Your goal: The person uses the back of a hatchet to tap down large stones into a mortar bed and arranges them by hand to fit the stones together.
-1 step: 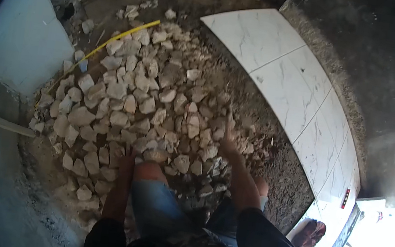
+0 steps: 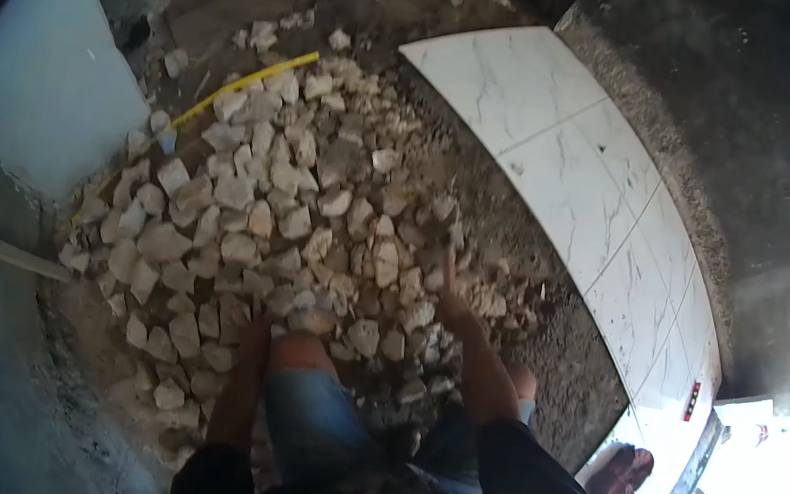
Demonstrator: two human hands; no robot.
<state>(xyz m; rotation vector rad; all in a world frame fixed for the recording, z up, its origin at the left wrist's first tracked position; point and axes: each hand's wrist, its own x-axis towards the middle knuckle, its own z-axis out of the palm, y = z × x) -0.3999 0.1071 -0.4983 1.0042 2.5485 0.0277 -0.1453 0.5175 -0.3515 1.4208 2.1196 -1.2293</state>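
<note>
Pale broken stone rubble [image 2: 258,218] covers the dirt floor ahead of the knees, packed close with only narrow gaps between pieces. The right hand [image 2: 453,301] rests among stones at the pile's right edge; the left hand [image 2: 259,329] sits against its near edge. A band of bare brown gravelly dirt [image 2: 534,267] runs open between the pile and the 4 white marbled floor tiles [image 2: 577,172]. A thin yellow rod [image 2: 246,85] crosses the pile's far-left edge. A pale blue wall [image 2: 44,86] closes the left side.
</note>
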